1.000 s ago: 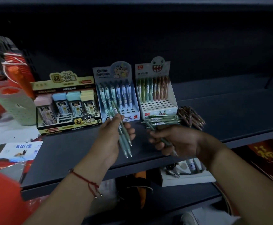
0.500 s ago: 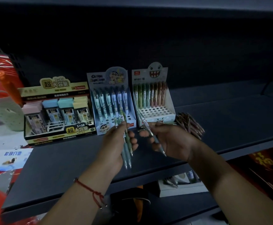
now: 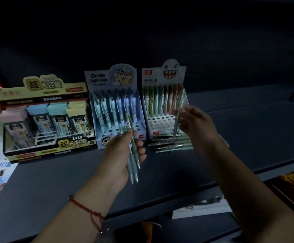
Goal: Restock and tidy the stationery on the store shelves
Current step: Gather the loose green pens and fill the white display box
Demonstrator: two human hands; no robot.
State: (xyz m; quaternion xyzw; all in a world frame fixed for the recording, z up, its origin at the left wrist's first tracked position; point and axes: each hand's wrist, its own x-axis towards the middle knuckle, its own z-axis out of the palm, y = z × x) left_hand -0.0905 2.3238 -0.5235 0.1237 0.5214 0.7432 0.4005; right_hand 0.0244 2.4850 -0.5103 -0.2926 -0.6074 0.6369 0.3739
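While upright, single pen (image 3: 177, 118) in right hand (image 3: 197, 127).

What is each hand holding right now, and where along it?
Left hand grips a small bunch of green pens around mid-barrel, tips down. Right hand pinches a single pen near its middle, upright over the monster-face display box.

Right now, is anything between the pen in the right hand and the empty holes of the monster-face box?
Nothing visible. The right hand holds one pen upright over the monster-face box; the empty holes lie open just below its tip. The standing pens fill only the back row.
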